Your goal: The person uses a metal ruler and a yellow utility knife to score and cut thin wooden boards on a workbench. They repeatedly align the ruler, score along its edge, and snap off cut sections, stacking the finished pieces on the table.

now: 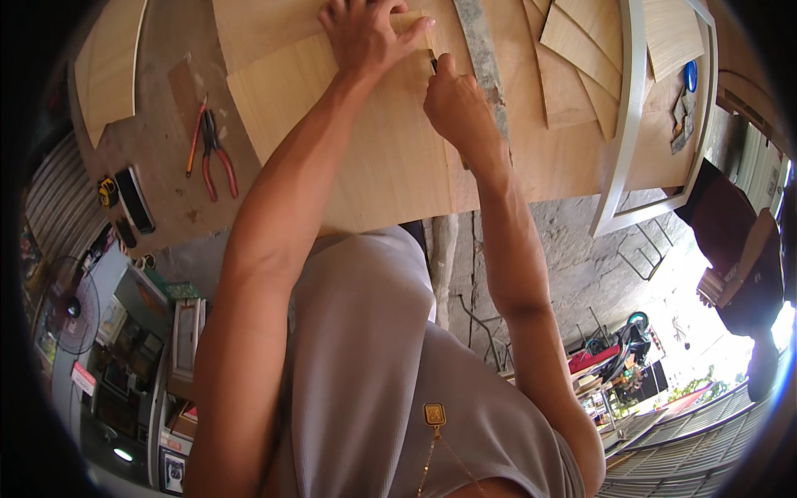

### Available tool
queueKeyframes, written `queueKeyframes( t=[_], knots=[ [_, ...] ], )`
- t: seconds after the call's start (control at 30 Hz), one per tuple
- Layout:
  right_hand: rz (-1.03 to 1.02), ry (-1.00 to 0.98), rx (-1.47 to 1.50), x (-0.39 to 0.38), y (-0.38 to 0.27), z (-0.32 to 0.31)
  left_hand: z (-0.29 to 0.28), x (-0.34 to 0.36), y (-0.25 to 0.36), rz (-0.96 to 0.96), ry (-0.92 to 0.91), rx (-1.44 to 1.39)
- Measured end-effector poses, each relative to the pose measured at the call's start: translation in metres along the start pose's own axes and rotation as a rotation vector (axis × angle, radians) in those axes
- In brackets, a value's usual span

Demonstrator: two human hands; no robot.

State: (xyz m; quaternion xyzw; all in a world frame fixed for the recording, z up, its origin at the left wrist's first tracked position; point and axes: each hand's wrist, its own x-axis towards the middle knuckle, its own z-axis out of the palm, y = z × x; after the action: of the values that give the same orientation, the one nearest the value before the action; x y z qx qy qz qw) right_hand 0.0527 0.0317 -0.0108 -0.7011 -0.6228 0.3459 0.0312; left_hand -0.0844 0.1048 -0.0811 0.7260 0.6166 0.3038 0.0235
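My left hand (365, 33) is spread over a light plywood piece (290, 100) at the top of the bench, fingers apart, thumb resting along a narrow wooden piece (411, 21). Just below and right of it, my right hand (455, 100) is closed around a slim dark tool (433, 65), seemingly a utility knife, mostly hidden in the fingers, at the plywood's right part. A long, paint-marked metal strip (473, 50) lies beside this hand.
Red-handled pliers (217, 158), a pencil (197, 137) and a tape measure (107, 191) lie left. Stacked plywood sheets (581, 41) and a white frame (610, 191) lie right. A co-worker (730, 266) stands at the right edge. A fan (70, 307) is at lower left.
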Motion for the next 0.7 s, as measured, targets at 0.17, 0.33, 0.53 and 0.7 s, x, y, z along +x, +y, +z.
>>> queueKeyframes(
  t=[0.17,0.33,0.53,0.7],
  knots=[
    [0.079,-0.086,0.016,-0.026,0.004,0.003,0.003,-0.003,0.001,-0.019,0.012,-0.002],
    [0.120,-0.139,-0.010,-0.077,0.020,0.015,0.001,-0.001,0.001,-0.029,0.016,0.003],
    [0.183,-0.184,-0.033,-0.131,0.039,0.032,0.006,-0.002,0.000,-0.016,0.004,0.021],
    [0.184,-0.204,0.001,-0.160,0.046,0.035,0.004,-0.001,-0.006,-0.009,0.005,0.054]
  ],
)
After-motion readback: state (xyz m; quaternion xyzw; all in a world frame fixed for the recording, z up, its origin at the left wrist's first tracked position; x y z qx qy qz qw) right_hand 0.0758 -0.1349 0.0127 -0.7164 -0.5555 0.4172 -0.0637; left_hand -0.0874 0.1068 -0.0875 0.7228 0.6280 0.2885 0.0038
